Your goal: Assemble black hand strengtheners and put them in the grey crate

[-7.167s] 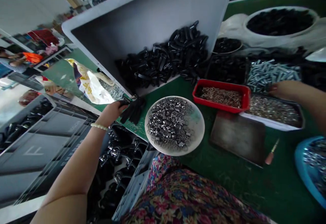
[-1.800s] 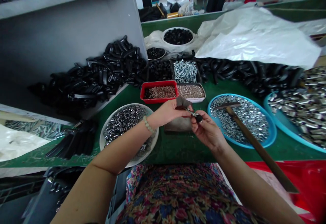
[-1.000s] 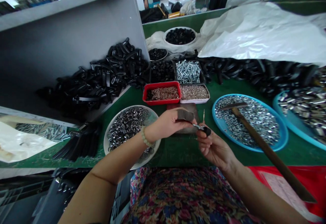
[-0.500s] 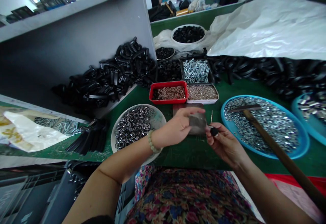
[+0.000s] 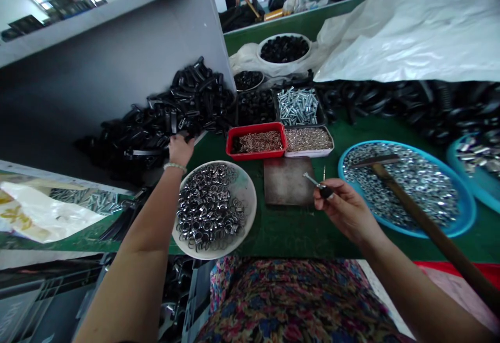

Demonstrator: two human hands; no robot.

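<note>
My left hand (image 5: 180,149) reaches into the pile of black plastic parts (image 5: 195,93) spilling from the grey crate. Its fingertips touch the pile's near edge and are partly hidden, so whether they have closed on a part does not show. In front of me, my right hand (image 5: 344,205) pinches a silver bolt with a black knob (image 5: 325,191) between thumb and fingers. The bolt's shank points up and left over the corner of a flat metal plate (image 5: 288,181). A bowl of metal rings (image 5: 211,207) lies between my arms.
A grey crate (image 5: 117,36) stands tipped at left. Beyond the plate are a red tray of copper-coloured pins (image 5: 255,154), a white tray of small rivets (image 5: 309,153) and a box of bolts (image 5: 297,106). A hammer (image 5: 406,197) rests across a blue basin (image 5: 466,213) at right.
My left hand has moved from above the metal plate, left and away, to the black parts pile. My right hand stays near the plate with the bolt, whose shank now shows.
</note>
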